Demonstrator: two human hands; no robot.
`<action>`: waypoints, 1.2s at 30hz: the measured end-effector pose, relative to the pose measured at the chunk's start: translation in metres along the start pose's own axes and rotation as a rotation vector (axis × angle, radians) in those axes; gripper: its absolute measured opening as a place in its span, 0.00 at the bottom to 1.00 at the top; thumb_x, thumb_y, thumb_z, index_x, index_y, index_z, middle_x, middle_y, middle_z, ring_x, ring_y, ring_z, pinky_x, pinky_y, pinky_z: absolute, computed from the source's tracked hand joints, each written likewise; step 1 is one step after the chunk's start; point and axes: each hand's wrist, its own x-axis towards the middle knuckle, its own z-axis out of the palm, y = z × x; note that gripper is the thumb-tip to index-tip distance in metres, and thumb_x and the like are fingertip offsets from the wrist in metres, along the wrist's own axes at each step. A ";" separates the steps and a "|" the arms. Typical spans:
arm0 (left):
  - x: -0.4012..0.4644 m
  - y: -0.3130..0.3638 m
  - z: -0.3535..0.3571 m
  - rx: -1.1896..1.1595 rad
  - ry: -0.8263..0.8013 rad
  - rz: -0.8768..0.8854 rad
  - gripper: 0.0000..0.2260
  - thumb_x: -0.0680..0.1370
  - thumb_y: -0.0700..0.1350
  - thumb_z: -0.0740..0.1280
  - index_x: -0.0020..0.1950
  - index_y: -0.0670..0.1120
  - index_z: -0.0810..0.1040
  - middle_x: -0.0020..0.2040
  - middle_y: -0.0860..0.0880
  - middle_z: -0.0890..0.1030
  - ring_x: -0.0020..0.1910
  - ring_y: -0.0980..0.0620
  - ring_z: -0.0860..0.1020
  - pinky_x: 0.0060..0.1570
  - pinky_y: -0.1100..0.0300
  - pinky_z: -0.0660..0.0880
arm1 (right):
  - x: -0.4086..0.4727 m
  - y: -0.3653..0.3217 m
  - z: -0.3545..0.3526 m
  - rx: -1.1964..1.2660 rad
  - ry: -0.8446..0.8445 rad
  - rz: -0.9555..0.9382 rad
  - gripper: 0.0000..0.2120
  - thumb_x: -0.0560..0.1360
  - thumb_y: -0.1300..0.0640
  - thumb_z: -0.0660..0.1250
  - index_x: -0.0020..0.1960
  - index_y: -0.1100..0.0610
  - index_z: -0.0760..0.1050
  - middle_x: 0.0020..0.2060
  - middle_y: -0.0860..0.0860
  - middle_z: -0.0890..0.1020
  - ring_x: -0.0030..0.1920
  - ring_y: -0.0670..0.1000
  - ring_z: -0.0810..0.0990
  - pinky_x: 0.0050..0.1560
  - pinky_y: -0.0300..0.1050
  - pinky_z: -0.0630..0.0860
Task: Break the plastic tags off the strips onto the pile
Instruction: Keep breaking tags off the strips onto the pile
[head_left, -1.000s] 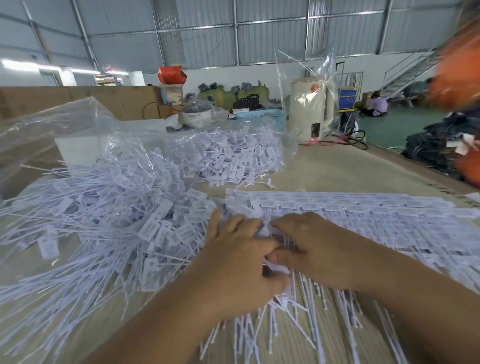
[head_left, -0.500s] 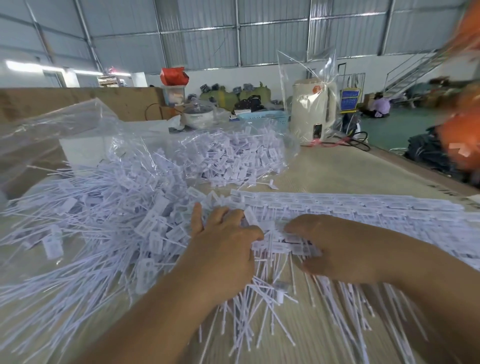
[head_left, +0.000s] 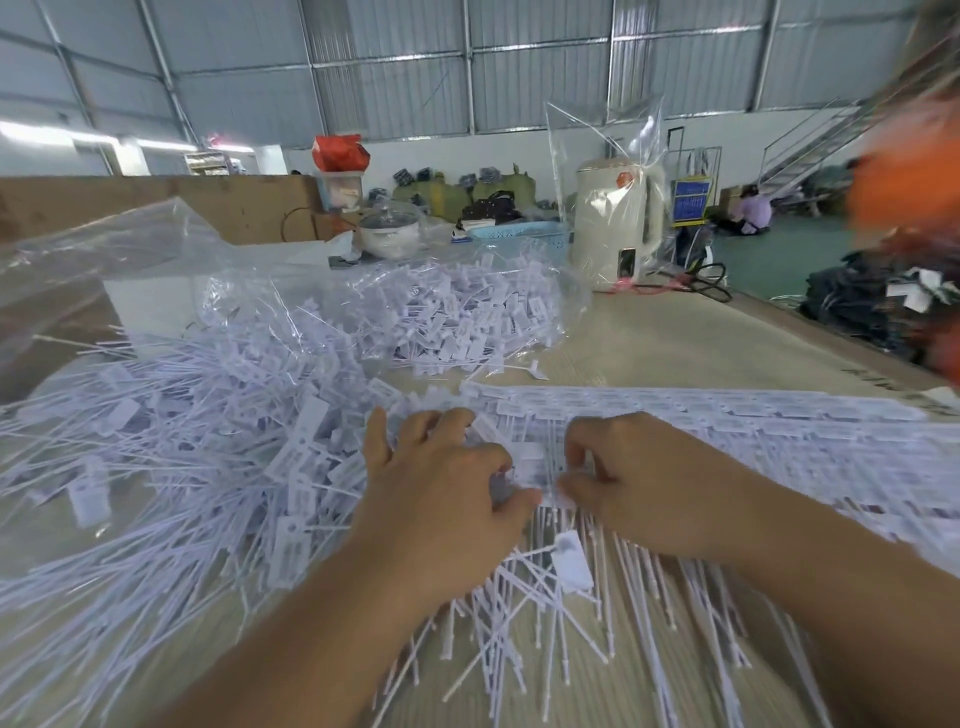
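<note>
Mid-separation: the left hand (head_left: 441, 488) and right hand (head_left: 639, 483) both pinch the near end of the tag strips (head_left: 727, 431) lying across the table (head_left: 675, 338), the next snap probably dropping tags leftward onto the pile (head_left: 208, 441).

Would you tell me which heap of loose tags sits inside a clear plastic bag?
The far heap, beyond both hands; the near-left pile lies bare.

left grip (head_left: 441, 488) | right grip (head_left: 644, 483) | bare forearms (no sleeves, no gloves)
</note>
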 end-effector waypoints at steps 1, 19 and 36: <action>0.000 0.001 0.000 -0.004 -0.004 0.008 0.23 0.75 0.69 0.55 0.63 0.62 0.75 0.74 0.56 0.60 0.75 0.53 0.51 0.69 0.41 0.28 | 0.002 0.000 0.004 -0.002 0.040 0.001 0.08 0.77 0.49 0.61 0.49 0.53 0.72 0.35 0.47 0.73 0.40 0.53 0.75 0.43 0.49 0.75; -0.012 0.018 -0.010 -0.069 -0.165 0.204 0.30 0.69 0.72 0.60 0.68 0.60 0.70 0.70 0.61 0.63 0.71 0.62 0.53 0.69 0.46 0.26 | 0.018 -0.001 0.015 0.033 -0.012 0.030 0.02 0.73 0.60 0.60 0.44 0.56 0.71 0.44 0.52 0.74 0.49 0.54 0.72 0.51 0.50 0.74; -0.006 0.008 -0.006 -0.074 -0.102 0.113 0.21 0.77 0.43 0.61 0.67 0.61 0.70 0.68 0.61 0.63 0.71 0.60 0.52 0.69 0.43 0.25 | 0.008 -0.003 0.004 0.020 -0.008 0.071 0.12 0.73 0.59 0.60 0.55 0.53 0.76 0.51 0.50 0.78 0.49 0.52 0.77 0.48 0.49 0.78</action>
